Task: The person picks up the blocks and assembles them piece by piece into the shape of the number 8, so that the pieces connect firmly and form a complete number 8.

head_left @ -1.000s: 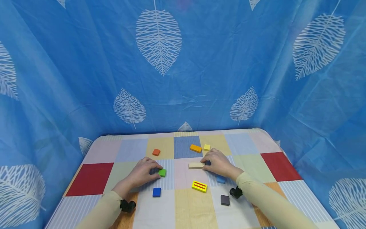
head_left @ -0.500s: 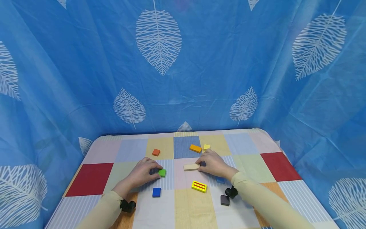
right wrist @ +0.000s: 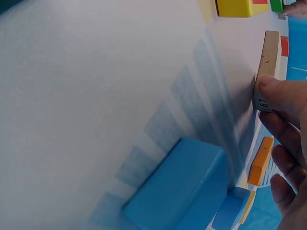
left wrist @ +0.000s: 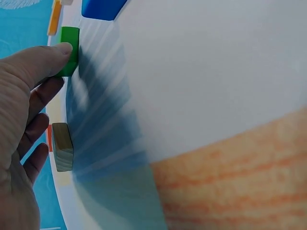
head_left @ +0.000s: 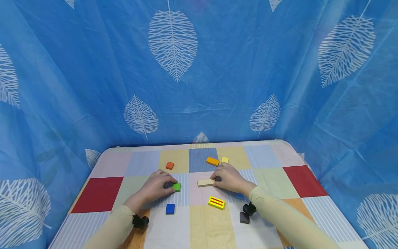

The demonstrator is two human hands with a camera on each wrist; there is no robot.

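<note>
My left hand (head_left: 157, 185) pinches a small green block (head_left: 177, 187) between thumb and finger at the left centre of the cloth. In the left wrist view, the thumb lies on the green block's face, and a plain wooden block (left wrist: 63, 146) shows beside the lower fingers. My right hand (head_left: 228, 178) grips one end of a long pale wooden block (head_left: 205, 182), whose other end points left toward the green one. Dark printed digits show on the gripped end in the right wrist view. A gap of cloth separates the two held blocks.
An orange block (head_left: 212, 161), a pale yellow block (head_left: 225, 159) and a red-orange block (head_left: 169, 165) lie farther back. Nearer are a dark blue block (head_left: 170, 209), a yellow block with red stripes (head_left: 216, 203) and a dark grey block (head_left: 244, 218). Light blue blocks (right wrist: 184, 187) sit by the right hand.
My right hand has slid the pale wooden block leftward and slightly nearer to me, toward the green block. My left hand has stayed almost in place.
</note>
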